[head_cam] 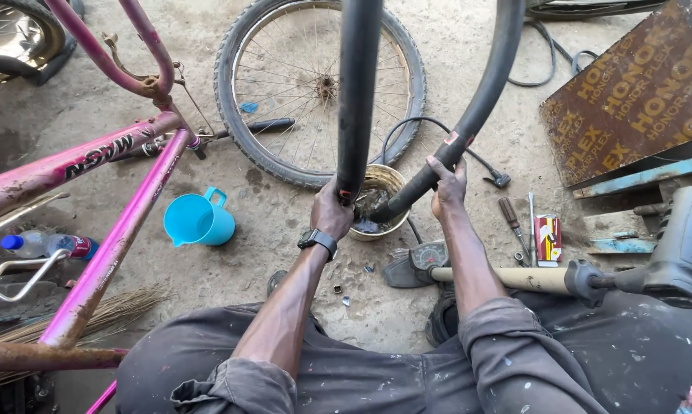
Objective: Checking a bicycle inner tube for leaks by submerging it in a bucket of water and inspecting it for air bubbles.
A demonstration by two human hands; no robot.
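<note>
The pink bike frame (93, 199) lies at the left of the floor (300, 307), and the wheel (319, 88) rests flat near the top. You hold a black tube (359, 100) in a loop. Its low bend dips into the bowl (377, 203) of water between your hands. Your left hand (332, 211) is wrapped tight round one side. Your right hand (448, 184) grips the other. It looks like you are checking for a leak. Next, slide the tube along slowly and watch for bubbles. The blue jug (199, 220) stands left of the bowl.
</note>
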